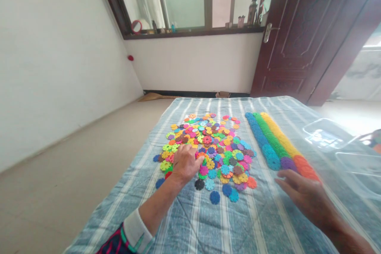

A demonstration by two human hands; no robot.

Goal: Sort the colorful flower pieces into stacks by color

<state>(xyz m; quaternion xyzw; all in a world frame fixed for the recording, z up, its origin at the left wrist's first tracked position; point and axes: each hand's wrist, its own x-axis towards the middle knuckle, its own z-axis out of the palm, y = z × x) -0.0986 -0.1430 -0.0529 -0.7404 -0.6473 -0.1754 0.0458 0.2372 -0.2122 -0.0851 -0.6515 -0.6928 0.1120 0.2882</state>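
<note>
My left hand [186, 162] rests over a loose pile of colourful notched plastic discs [207, 139]. Its thumb stands away from the curled fingers, whose tips are hidden; I see no disc held in it. At the near end of the sorted disc rows, my right hand [303, 190] hovers or touches beside the purple discs [288, 163], thumb and fingers slightly apart. These overlapping rows run away from me: a blue row [258, 137], a green row [272, 137], and a yellow row [278, 135] that ends in orange-red discs [305, 166].
A striped blue-grey cloth [220, 230] covers the surface beneath. Clear plastic containers [323, 135] stand at the right. Beyond are a windowsill [190, 33] with small items, a dark red door [297, 35], and a white wall [53, 55] at left.
</note>
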